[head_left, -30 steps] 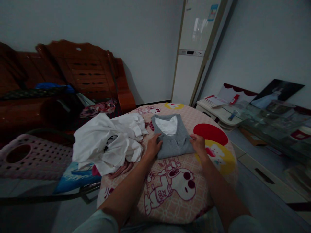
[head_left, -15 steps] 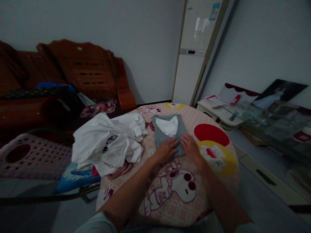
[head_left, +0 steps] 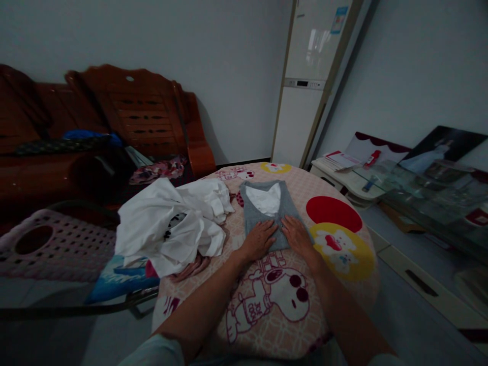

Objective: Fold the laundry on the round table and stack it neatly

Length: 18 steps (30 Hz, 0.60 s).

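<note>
A grey V-neck garment (head_left: 287, 201) lies folded into a rectangle on the round table, with a white layer (head_left: 266, 199) showing inside its neckline. Flat on its lower left part rests my left hand (head_left: 260, 239), fingers stretched out. My right hand (head_left: 296, 235) presses on the lower right part, its fingers also extended. Neither hand grips anything. Left of the garment sits a heap of white clothing (head_left: 163, 223) with a dark print on one piece.
A pink cartoon-patterned tablecloth (head_left: 267, 335) covers the table. Beside it on the left stands a pink woven chair (head_left: 72, 249); behind is a wooden sofa (head_left: 141, 112). A glass-topped cabinet (head_left: 427, 198) stands at right, and a tall white air conditioner (head_left: 301, 117) at the back.
Both hands have flattened on the grey garment, their fingers now straighter. The garment's lower part looks smoother and wider. The view has shifted slightly.
</note>
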Available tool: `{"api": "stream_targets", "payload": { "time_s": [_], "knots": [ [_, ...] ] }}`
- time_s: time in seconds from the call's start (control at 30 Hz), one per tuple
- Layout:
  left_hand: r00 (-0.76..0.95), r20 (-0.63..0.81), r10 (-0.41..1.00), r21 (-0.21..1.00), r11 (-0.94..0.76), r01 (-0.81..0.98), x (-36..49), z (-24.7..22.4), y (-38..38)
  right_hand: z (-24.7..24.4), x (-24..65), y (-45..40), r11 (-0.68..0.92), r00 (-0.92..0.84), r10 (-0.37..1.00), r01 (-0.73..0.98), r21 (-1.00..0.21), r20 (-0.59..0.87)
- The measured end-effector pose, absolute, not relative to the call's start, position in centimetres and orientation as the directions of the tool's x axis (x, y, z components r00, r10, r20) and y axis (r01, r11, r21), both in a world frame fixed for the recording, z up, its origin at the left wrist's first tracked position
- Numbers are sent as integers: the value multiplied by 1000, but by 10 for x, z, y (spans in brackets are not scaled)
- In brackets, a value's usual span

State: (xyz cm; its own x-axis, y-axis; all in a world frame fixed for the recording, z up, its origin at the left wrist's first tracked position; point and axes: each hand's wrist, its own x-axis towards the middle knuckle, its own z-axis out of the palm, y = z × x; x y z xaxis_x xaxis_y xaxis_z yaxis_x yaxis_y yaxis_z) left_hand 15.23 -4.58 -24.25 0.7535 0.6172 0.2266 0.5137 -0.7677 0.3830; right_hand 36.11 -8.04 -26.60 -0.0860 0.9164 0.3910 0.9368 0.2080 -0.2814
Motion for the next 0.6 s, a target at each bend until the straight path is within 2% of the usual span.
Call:
{"api": "stream_targets", "payload": {
  "time_s": [0.23, 0.37, 0.43, 0.5, 0.57, 0.6],
  "knots": [
    [632, 290, 718, 437, -687, 580, 144, -245, -14, -258, 361, -78, 191, -45, 931, 906, -379, 362],
    [415, 369, 832, 577, -555, 599, 134, -246, 23, -243, 374, -58, 171, 85, 913, 807, -565, 398],
    [271, 357, 894, 681, -448, 579, 131, -242, 47, -235, 382, -38, 141, 210, 899, 691, -709, 384],
    [108, 281, 954, 806, -295, 514, 131, -236, 71, -227, 389, -13, 97, 353, 884, 502, -860, 306],
    [-58, 130, 990, 931, -101, 352, 134, -229, 94, -221, 396, 13, 48, 475, 865, 248, -968, 164],
    [-127, 24, 992, 977, 4, 214, 136, -226, 105, -219, 399, 25, 34, 506, 858, 117, -993, 88]
  ]
}}
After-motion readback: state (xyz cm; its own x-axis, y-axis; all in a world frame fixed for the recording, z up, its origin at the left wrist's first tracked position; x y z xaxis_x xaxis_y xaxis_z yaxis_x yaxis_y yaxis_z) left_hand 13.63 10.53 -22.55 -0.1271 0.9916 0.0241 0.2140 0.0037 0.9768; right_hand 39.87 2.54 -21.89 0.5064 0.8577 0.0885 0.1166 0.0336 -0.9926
